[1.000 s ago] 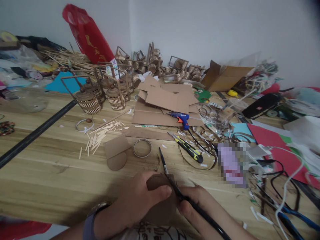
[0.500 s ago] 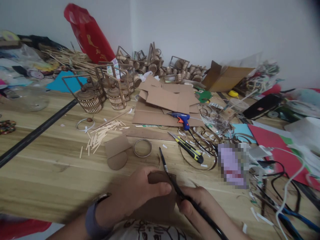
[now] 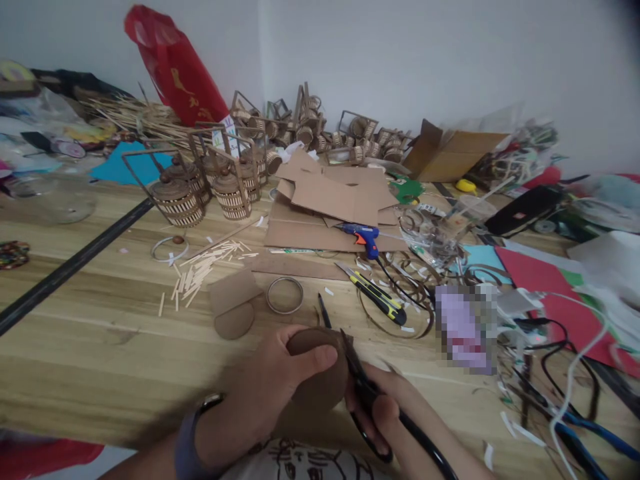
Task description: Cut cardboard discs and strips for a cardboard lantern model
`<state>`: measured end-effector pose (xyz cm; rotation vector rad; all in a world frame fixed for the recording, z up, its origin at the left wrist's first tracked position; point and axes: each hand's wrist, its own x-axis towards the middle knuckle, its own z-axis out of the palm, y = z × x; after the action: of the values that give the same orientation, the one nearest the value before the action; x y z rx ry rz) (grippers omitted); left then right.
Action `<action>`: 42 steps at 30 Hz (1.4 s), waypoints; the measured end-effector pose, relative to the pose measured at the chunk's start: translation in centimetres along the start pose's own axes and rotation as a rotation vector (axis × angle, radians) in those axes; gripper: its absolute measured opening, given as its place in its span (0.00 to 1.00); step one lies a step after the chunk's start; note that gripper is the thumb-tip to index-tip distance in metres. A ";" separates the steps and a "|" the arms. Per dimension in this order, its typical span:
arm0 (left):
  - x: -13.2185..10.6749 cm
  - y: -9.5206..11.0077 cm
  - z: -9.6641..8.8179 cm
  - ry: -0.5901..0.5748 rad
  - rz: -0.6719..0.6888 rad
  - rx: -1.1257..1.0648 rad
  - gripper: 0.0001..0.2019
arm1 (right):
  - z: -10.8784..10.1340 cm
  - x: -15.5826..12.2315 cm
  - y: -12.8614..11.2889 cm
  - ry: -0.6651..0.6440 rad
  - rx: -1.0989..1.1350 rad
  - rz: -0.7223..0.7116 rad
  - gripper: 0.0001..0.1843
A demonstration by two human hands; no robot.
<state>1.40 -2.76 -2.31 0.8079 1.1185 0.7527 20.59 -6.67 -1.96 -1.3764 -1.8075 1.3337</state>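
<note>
My left hand point(image 3: 273, 377) pinches a brown cardboard piece point(image 3: 320, 387) with a rounded edge, its thumb flat on top. My right hand point(image 3: 400, 407) grips black-handled scissors point(image 3: 367, 393), fingers in the loops. The blades meet the right edge of the cardboard and look partly apart. Just beyond lies a dark pen point(image 3: 324, 311), its near end hidden by the cardboard. A metal-looking ring point(image 3: 285, 295) rests on the table, with cut cardboard pieces point(image 3: 235, 303), one of them rounded, to its left.
A yellow-black utility knife point(image 3: 377, 293) and a blue glue gun point(image 3: 363, 237) lie ahead, the gun against stacked cardboard point(image 3: 330, 193). Short sticks point(image 3: 200, 270) are scattered left of centre, with small lidded baskets point(image 3: 177, 200) behind. Blue-handled pliers-like tools point(image 3: 580, 433) and cables are at right.
The cardboard has turned in my left hand and shows a rounder outline. The scissors, closed-looking before, have spread, with a lower handle loop now visible.
</note>
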 end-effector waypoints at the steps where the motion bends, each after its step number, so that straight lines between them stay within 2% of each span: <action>1: -0.1 0.0 0.0 0.013 0.007 0.006 0.22 | 0.1 0.0 -0.1 -0.001 0.001 0.003 0.45; 7: -0.4 -0.1 0.2 0.030 -0.014 -0.029 0.25 | 0.8 0.3 0.3 0.034 0.007 -0.017 0.46; 10: -0.5 0.0 0.2 0.034 -0.009 0.011 0.26 | 0.6 0.4 0.1 0.006 0.026 -0.014 0.44; 18: -0.5 -0.1 0.1 0.105 -0.018 0.102 0.26 | -0.3 0.1 -2.5 -0.052 0.005 0.101 0.46; 21: -0.6 0.0 0.1 0.093 -0.010 0.101 0.25 | -0.4 0.0 -3.1 -0.080 0.010 0.123 0.46; 28: -0.9 0.2 0.4 0.110 0.004 0.145 0.24 | -0.4 0.1 -3.1 -0.052 -0.035 0.046 0.41; 38: -0.9 0.0 0.5 0.076 -0.019 0.117 0.23 | -0.3 -0.2 -2.6 -0.026 -0.097 0.052 0.40; 42: -1.0 0.0 0.5 0.029 -0.017 0.093 0.24 | -0.3 -0.3 -2.9 -0.022 -0.087 0.070 0.40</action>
<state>1.61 -3.65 -1.71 0.8670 1.1915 0.7047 19.67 -6.87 0.84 -1.4881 -1.8668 1.3240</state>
